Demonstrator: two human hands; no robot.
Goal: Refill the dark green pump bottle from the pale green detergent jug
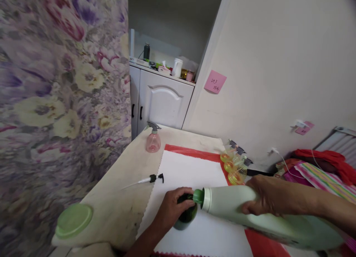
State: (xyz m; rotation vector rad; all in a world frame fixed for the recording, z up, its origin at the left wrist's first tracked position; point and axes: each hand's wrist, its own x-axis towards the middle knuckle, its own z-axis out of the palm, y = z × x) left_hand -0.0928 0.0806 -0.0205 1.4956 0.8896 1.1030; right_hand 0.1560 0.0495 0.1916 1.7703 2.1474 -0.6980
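While the right hand grips the tilted jug, its spout meets the small bottle — clasped by the left hand.

Count: 1 large pale green jug; 1 dark green bottle; 1 pink spray bottle; 3 yellow spray bottles; 1 loose pump head; 1 green lid; 2 pink notes.

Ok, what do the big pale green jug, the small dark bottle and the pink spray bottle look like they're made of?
The big jug, tipped in the right hand, looks like opaque matte plastic: even colour, soft sheen. The small dark green bottle, in the left hand, seems glossy plastic, though glass can't be ruled out. The pink spray bottle looks like translucent plastic; light shows through it.
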